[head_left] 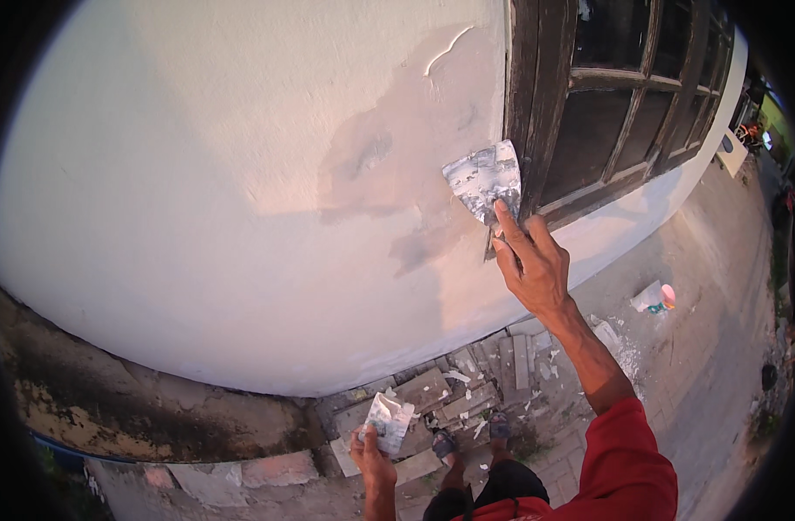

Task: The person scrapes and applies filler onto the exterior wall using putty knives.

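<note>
My right hand (536, 265) grips a putty knife (484, 181) whose wide, putty-smeared blade lies at the wall beside the window frame; the index finger presses along the blade. Whether the whole edge touches the wall I cannot tell. Lower down, my left hand (376, 458) holds a second flat blade (388, 424), a scraper loaded with white putty, away from the wall. On the pale wall (197, 174) spreads a greyish patch of filler (406, 122), with a raised curved ridge of putty (448, 50) near its top. The left hand's fingers are partly hidden behind the blade.
A dark wooden window (588, 104) with several panes borders the patch on the right. Below, broken tiles and slabs (467, 391) with white scraps lie around my feet. A white bag and pink cup (653, 297) stand on the paving. A stained ledge (154, 408) runs along the wall's foot.
</note>
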`<state>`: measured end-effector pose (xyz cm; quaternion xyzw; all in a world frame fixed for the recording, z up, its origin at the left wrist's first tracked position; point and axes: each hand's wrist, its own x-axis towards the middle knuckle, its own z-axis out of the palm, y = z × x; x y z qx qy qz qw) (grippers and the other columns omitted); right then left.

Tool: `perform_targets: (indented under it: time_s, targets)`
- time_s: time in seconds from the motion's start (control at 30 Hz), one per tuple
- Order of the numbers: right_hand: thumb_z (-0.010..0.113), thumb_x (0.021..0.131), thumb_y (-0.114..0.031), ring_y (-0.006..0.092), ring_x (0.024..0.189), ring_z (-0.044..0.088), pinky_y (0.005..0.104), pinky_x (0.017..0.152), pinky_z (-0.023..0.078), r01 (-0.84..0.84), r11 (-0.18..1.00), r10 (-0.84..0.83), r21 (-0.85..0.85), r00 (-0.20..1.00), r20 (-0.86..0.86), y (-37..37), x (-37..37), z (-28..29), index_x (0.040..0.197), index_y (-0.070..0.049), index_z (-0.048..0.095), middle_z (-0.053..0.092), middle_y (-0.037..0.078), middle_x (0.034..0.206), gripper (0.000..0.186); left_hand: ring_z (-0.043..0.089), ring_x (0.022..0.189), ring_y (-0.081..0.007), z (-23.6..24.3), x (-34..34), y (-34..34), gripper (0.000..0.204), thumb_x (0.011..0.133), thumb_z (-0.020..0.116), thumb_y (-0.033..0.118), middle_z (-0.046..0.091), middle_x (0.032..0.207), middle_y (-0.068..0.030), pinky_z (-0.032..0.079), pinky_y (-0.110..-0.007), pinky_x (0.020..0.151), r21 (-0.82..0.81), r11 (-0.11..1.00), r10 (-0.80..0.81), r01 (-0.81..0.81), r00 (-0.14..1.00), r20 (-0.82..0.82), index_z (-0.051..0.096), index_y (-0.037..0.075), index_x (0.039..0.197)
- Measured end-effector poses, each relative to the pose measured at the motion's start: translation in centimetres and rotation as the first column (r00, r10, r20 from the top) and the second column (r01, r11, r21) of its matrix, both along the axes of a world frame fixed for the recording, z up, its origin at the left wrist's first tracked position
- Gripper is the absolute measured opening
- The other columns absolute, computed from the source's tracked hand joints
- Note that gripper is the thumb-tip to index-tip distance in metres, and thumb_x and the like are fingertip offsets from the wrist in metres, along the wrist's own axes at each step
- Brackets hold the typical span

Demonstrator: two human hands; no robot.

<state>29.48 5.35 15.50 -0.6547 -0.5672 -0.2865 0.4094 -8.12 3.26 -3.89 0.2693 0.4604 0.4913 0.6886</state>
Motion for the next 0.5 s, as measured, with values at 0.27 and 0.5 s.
perform_targets:
  time_s: [0.27,0.5]
  targets:
    - [0.066,0.085,-0.005,0.0136,0.064,0.052,0.0292,0.051,0.042,0.035,0.983,-0.004,0.182,0.985,-0.170,2.4,-2.0,12.4,0.135,-0.003,0.058,0.054,0.007,0.075,0.050,0.064,0.086,-0.0148,0.6,-0.1,0.3,0.019,0.096,0.062,0.013,0.065,0.099,-0.0073,0.053,-0.031,0.077,-0.030,0.999,0.021,-0.020,1.000,0.008,0.054,0.002,0.108]
    - [0.066,0.088,-0.006,0.0070,0.063,0.044,0.0267,0.056,0.040,0.033,0.988,0.012,0.153,0.958,-0.286,5.1,-5.1,10.3,0.134,-0.004,0.059,0.051,0.002,0.074,0.047,0.062,0.086,-0.0129,-0.1,-0.6,0.1,0.016,0.096,0.061,0.012,0.065,0.099,-0.0062,0.052,-0.030,0.077,0.010,1.000,0.025,-0.026,0.999,0.039,0.054,0.003,0.107]
